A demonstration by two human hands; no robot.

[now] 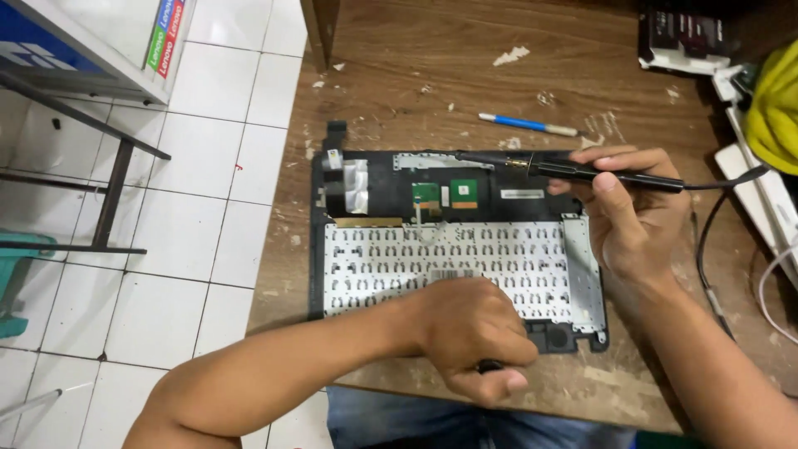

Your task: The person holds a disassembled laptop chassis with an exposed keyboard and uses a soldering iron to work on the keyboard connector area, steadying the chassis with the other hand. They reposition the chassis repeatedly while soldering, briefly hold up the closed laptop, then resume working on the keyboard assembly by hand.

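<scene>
The black plastic laptop palmrest shell (332,249) lies face down on the worn brown wooden table (416,58), near its front edge. The silver perforated metal keyboard backplate (391,258) fills the lower part of the shell. Above the backplate, two small green circuit boards (464,193) sit side by side in the black upper strip, with a patch of silver foil tape (356,185) to their left.

The right hand (632,216) rests over the upper right corner of the shell. Its fingers are pressed around the black pen-shaped soldering iron (598,173), with the thumb lying along the barrel. The iron is held almost level, and its metal tip points left, above the upper strip just right of the green boards. Contact between tip and shell cannot be determined. A black cable (723,185) runs from the rear of the iron to the right.

The left hand (474,328) lies on the lower right area of the backplate, close to the front edge of the table. Its fingers are curled into a closed fist around a small dark object (489,365), of which only an end shows below the knuckles; its kind cannot be determined.

A blue-handled slim tool (525,124) lies on the table beyond the shell, well apart from both hands. White floor tiles (208,191) lie to the left of the table.
</scene>
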